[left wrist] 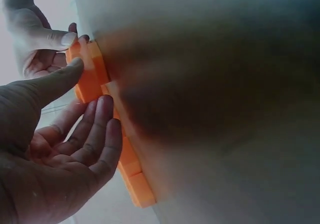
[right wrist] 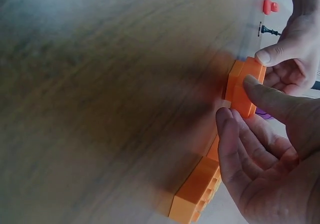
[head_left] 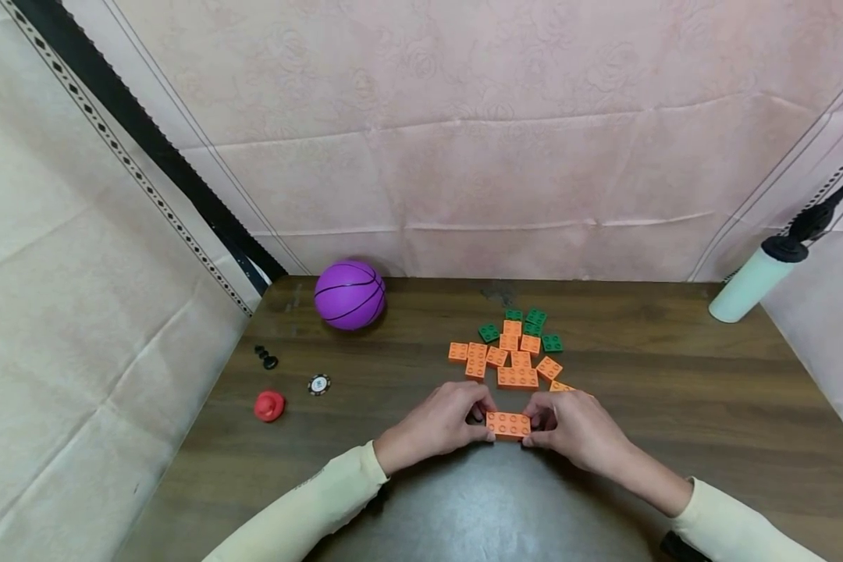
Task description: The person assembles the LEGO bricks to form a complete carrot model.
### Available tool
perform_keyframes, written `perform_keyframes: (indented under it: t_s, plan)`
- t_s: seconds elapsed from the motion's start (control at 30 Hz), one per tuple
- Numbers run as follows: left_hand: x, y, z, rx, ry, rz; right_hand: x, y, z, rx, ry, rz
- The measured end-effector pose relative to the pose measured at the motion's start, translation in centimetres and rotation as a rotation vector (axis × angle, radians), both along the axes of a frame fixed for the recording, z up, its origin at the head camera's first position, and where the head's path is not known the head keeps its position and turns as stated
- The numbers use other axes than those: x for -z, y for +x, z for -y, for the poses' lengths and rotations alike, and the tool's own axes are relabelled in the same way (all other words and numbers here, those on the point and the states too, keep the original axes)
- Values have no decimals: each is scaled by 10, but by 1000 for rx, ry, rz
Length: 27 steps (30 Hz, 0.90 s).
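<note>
In the head view, an orange building brick [head_left: 508, 425] with studs on top is pinched from both ends. My left hand [head_left: 439, 421] grips its left end between thumb and fingers; my right hand [head_left: 579, 433] grips the right end likewise. Both thumbs lie on the near side of the orange brick [left wrist: 89, 81] in the left wrist view. Another orange piece shows close behind it there; whether the two are joined I cannot tell. Just beyond the hands are loose orange bricks [head_left: 517, 378], with several green bricks [head_left: 489, 333] behind them.
At the back left of the wooden table [head_left: 674, 375] sits a purple ball [head_left: 350, 295]. A poker chip [head_left: 319, 384], a red hat-shaped piece [head_left: 269, 406] and a black chess piece [head_left: 267, 358] lie on the left. A mint bottle [head_left: 752, 285] stands at the back right corner.
</note>
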<state>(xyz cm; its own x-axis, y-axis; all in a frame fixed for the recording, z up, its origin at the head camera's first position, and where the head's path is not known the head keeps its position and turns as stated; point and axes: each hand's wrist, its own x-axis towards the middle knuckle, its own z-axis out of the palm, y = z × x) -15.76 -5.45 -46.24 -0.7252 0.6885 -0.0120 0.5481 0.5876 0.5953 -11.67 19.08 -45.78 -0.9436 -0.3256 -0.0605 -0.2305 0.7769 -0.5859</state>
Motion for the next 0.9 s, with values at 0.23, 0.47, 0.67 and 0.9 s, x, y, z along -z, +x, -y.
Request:
perform_keyframes:
  t_s: [0.23,0.47,0.67,0.9]
  plan:
    - [-5,2,-1,-32,-11,29,2,0,1,-7,-31,2]
    - [-4,2,-4,-47,-15,35,2,2,0,6,-26,-4]
    - [-5,5,-5,-59,-40,19,0,4,3,11,49,-19]
    - [-5,9,-5,-62,-64,-7,-4,5,-14,-58,7,-46]
